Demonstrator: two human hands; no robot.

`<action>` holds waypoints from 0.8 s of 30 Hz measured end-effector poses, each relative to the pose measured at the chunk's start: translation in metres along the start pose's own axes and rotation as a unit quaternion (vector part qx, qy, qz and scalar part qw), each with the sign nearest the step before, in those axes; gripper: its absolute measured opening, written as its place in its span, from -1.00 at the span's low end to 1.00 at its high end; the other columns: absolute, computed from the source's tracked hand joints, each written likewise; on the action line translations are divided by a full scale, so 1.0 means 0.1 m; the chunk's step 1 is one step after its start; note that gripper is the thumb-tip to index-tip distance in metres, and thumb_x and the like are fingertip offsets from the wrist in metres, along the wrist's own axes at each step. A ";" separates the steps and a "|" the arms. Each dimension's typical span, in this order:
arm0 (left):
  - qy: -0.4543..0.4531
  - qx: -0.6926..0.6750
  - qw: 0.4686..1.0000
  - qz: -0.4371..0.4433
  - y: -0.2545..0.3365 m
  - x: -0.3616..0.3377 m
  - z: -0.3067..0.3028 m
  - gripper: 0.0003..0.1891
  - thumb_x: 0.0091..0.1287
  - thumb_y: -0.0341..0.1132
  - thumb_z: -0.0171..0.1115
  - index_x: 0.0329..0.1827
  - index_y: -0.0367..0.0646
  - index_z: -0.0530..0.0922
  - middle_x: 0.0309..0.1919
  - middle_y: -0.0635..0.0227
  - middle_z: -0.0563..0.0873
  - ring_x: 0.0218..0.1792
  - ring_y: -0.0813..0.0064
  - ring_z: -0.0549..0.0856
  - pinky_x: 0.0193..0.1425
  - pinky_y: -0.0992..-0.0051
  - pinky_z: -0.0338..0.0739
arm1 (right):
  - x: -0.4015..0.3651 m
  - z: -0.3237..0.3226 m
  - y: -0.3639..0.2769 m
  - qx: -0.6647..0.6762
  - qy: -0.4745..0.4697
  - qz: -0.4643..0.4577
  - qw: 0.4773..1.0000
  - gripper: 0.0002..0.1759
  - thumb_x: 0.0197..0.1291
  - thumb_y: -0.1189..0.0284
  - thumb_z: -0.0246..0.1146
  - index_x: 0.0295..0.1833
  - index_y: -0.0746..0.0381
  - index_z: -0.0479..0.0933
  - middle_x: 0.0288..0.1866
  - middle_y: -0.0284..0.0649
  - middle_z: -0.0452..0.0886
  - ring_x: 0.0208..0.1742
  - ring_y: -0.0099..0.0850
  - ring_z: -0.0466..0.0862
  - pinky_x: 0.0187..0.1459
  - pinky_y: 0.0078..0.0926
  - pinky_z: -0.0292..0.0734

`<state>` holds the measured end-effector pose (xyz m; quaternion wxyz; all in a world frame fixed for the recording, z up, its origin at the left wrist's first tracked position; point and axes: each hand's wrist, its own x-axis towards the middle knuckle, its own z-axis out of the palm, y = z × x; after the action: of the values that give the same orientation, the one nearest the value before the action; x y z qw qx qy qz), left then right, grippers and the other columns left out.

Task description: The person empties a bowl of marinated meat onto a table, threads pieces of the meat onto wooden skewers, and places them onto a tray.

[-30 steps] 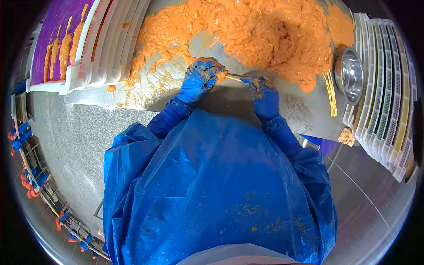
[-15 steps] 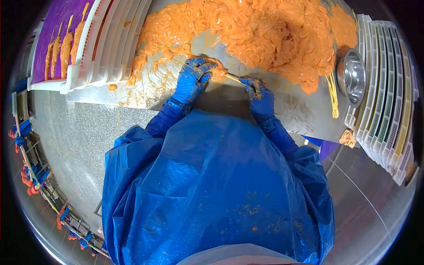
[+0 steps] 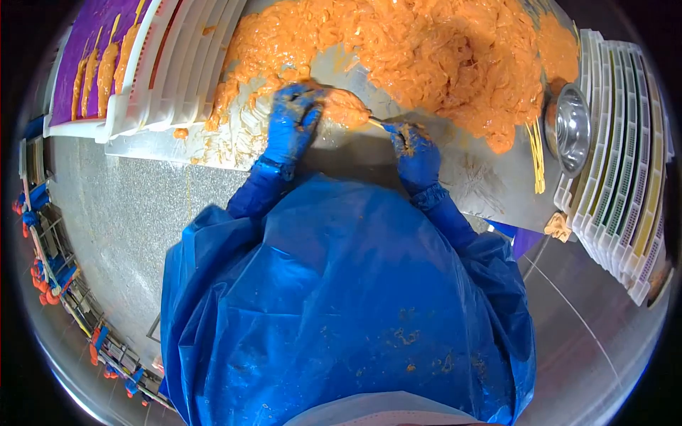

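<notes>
Head view: can see a small change between the two hands. Compared with half a second ago, can notice the left hand [image 3: 290, 124] drawn a little farther left, with more of the orange meat piece [image 3: 344, 108] uncovered. Can find this piece between the hands, over the metal table [image 3: 490, 186], together with a thin stick [image 3: 376, 123]; cannot tell the depth of the stick inside the meat. Can see the right hand [image 3: 414, 145] pinching the stick near its right end, almost at the same place as before. For the left hand, can see curled fingers at the left end of the meat, but cannot tell whether gripping or only touching. Would judge this as meat now carried mostly by the stick. Beyond both hands, can see the meat heap [image 3: 426, 57]; right of the right hand, loose sticks [image 3: 536, 157], a metal bowl [image 3: 572, 128] and white crates [image 3: 618, 156]; left of the left hand, white trays [image 3: 170, 92] with coated sticks [image 3: 108, 78]. Cannot read any brand, label or writing, neither on trays and crates nor on the blue apron [image 3: 383, 284].
</notes>
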<state>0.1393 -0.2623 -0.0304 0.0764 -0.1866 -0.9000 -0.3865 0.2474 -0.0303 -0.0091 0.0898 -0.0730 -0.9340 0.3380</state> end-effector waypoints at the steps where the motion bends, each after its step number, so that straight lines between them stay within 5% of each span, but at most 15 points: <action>1: -0.024 -0.034 0.999 0.017 -0.01 -0.02 0.05 -0.72 0.22 -0.40 0.34 0.01 -0.02 0.71 -0.04 0.24 0.67 0.12 0.17 0.55 0.26 0.26 0.44 | 0.04 -0.05 -0.10 -0.034 0.011 -0.017 0.999 -0.85 0.24 0.42 0.23 -0.12 0.13 0.66 -0.20 -0.12 0.68 -0.13 -0.08 0.65 -0.09 -0.19 0.56; 4: -0.059 -0.083 0.995 0.024 -0.03 0.01 0.11 -0.70 0.21 -0.44 0.31 0.02 -0.02 0.72 -0.07 0.21 0.66 0.09 0.17 0.56 0.24 0.26 0.46 | 0.12 -0.18 -0.18 -0.071 -0.048 -0.012 0.996 -0.84 0.24 0.41 0.24 -0.10 0.12 0.66 -0.18 -0.14 0.68 -0.09 -0.12 0.66 -0.07 -0.20 0.56; 10: -0.068 -0.066 0.995 0.028 -0.06 0.00 0.14 -0.66 0.19 -0.45 0.31 0.05 -0.03 0.70 -0.11 0.19 0.64 0.03 0.12 0.56 0.19 0.24 0.47 | 0.13 0.07 -0.02 0.078 -0.017 -0.020 0.997 -0.83 0.25 0.45 0.21 -0.08 0.15 0.64 -0.15 -0.11 0.68 -0.05 -0.11 0.65 -0.05 -0.20 0.55; 19: -0.071 -0.079 0.994 0.024 -0.04 0.00 0.15 -0.61 0.16 -0.48 0.30 0.08 -0.01 0.69 -0.14 0.18 0.64 -0.01 0.11 0.57 0.14 0.23 0.49 | 0.13 0.08 -0.06 0.052 -0.045 -0.019 0.997 -0.82 0.27 0.45 0.19 -0.07 0.18 0.63 -0.13 -0.05 0.67 -0.04 -0.04 0.64 -0.03 -0.16 0.55; 24: -0.062 -0.031 0.993 0.092 -0.11 -0.08 0.20 -0.58 0.13 -0.47 0.27 0.09 0.06 0.69 -0.12 0.16 0.60 -0.06 0.07 0.58 0.01 0.19 0.54 | 0.15 0.21 -0.04 0.056 -0.048 -0.017 0.997 -0.81 0.28 0.44 0.18 -0.05 0.18 0.63 -0.12 -0.06 0.67 -0.05 -0.04 0.64 -0.03 -0.15 0.55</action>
<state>0.1422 -0.2568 -0.0534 0.0501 -0.2945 -0.8693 -0.3938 0.2275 -0.0434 -0.0206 0.0541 -0.0360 -0.9181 0.3910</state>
